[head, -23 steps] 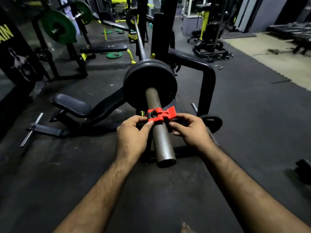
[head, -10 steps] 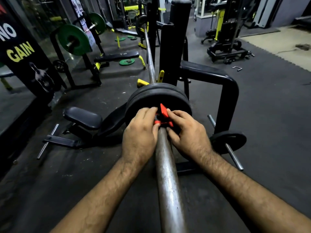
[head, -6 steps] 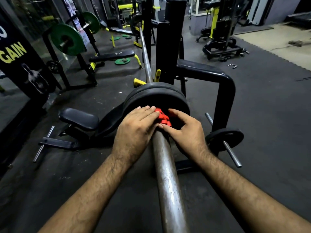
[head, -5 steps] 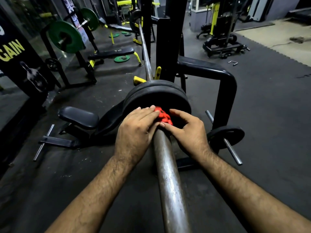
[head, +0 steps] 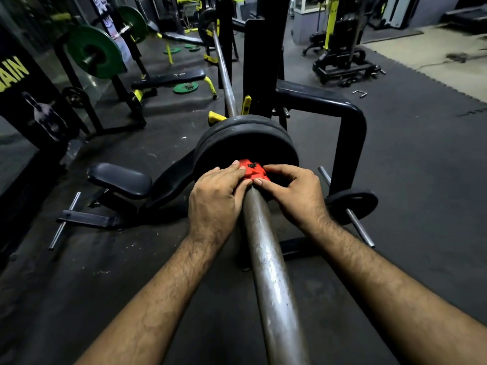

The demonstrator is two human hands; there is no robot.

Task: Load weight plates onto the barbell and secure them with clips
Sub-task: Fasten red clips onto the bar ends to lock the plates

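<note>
Leftmost, the left hand (head: 218,198) pinches the red clip (head: 252,171) against the black weight plates (head: 246,142); the barbell (head: 268,262) runs lengthwise from the viewer toward the rack. Right hand (head: 296,194) grips the clip's other side.

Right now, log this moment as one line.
stage: securing clip | red clip: on sleeve, against black plates | left hand, right hand: gripping clip
</note>
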